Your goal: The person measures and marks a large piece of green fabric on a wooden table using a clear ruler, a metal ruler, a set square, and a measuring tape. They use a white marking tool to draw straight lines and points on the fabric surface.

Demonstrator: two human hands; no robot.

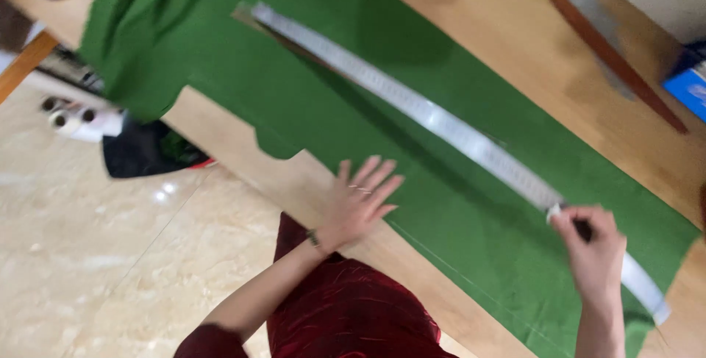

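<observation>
A long strip of green cloth (pixel 309 101) lies across a wooden table (pixel 507 42). A long metal ruler (pixel 412 104) stretches diagonally over the cloth. My right hand (pixel 592 248) pinches the ruler near its lower right end, with something small and white at the fingertips. My left hand (pixel 362 200) rests flat with fingers spread at the cloth's near edge, partly on the bare wood. A thin pale line runs along the cloth close to that edge.
A long dark wooden stick (pixel 610 53) lies on the table's far side, near a blue object (pixel 690 86) at the right edge. Rolls and dark items (pixel 132 145) sit on the tiled floor (pixel 95 255) under the table's left end.
</observation>
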